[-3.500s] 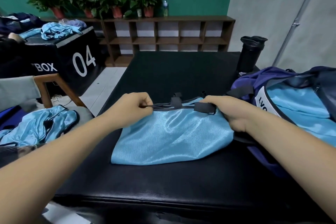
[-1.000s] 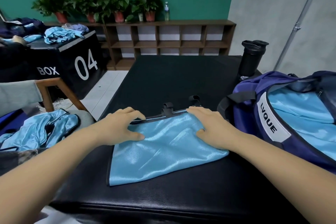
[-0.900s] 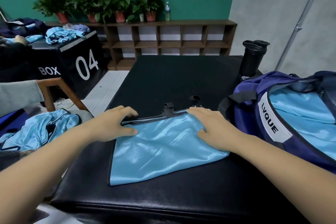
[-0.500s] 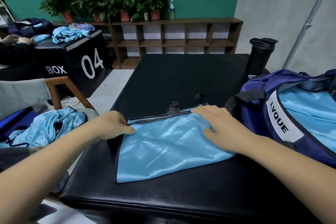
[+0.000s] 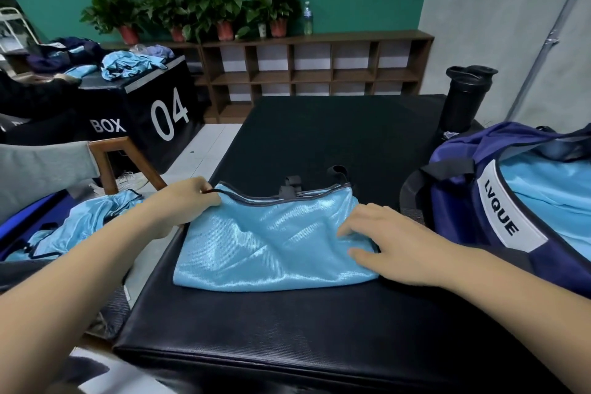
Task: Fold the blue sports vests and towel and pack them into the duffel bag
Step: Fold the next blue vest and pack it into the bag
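In the head view, one folded blue vest [image 5: 271,246] is lying on the black mat [image 5: 287,329], close to its left edge and nearer the front edge than the back. The left hand [image 5: 182,205] is pinching the dark trim at the vest's far left corner with curled fingers. The right hand [image 5: 393,246] is resting on the right end of the vest with loose, nearly straight fingers, pressing down and gripping nothing. The vest is looking thin, soft and shiny, so it is probably very light and slippery, and it is likely to slide open if lifted by one corner. The best places to hold it are probably the two short ends, with a hand under each. One duffel bag [image 5: 463,201] is sitting open at the right edge of the mat, just beside the vest. Blue cloth [image 5: 543,189] is already lying inside it; how many pieces, I cannot tell. One more vest [image 5: 86,221] is lying crumpled off the left edge of the mat. One black bottle [image 5: 463,96] is standing near the far right corner. I cannot tell which blue thing is the towel.
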Motion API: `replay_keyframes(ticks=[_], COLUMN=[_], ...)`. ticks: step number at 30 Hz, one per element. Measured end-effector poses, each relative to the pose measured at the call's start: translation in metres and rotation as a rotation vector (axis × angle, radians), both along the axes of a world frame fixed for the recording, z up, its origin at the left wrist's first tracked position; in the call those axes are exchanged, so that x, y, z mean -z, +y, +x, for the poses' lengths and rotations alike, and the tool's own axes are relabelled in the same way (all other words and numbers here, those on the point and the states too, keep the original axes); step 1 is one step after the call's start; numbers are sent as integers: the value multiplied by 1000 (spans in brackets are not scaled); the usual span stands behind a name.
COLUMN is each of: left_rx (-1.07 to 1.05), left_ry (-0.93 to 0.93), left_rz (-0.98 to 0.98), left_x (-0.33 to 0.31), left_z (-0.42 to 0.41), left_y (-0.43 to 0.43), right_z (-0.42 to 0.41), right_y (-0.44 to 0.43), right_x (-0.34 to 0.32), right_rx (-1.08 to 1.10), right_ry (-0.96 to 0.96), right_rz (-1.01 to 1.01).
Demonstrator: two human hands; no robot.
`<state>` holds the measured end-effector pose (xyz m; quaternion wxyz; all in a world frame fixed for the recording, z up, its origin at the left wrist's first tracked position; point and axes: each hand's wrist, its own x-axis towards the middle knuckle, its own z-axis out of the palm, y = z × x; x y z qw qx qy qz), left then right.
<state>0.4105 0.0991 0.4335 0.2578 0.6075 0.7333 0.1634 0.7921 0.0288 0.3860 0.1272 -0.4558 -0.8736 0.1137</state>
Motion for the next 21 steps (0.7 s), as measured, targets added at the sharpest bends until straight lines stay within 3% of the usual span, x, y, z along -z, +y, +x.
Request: replay_keyframes(ticks=[7,13,21], left_rx=[22,103,161], left_ry=[-433,-484,-667], left_rz=[-9,-17,-176], left_x=[-20,-23,-9], left_z=[35,78,130], left_y=[-2,-4,-7], right_z=[-3,-5,-6], right_y=[-5,-5,-5], right_x=[-1,-1,-2], right_rx=[11,17,19], right_ry=[-48,-54,-44], right_rz=[-27,-36,-34])
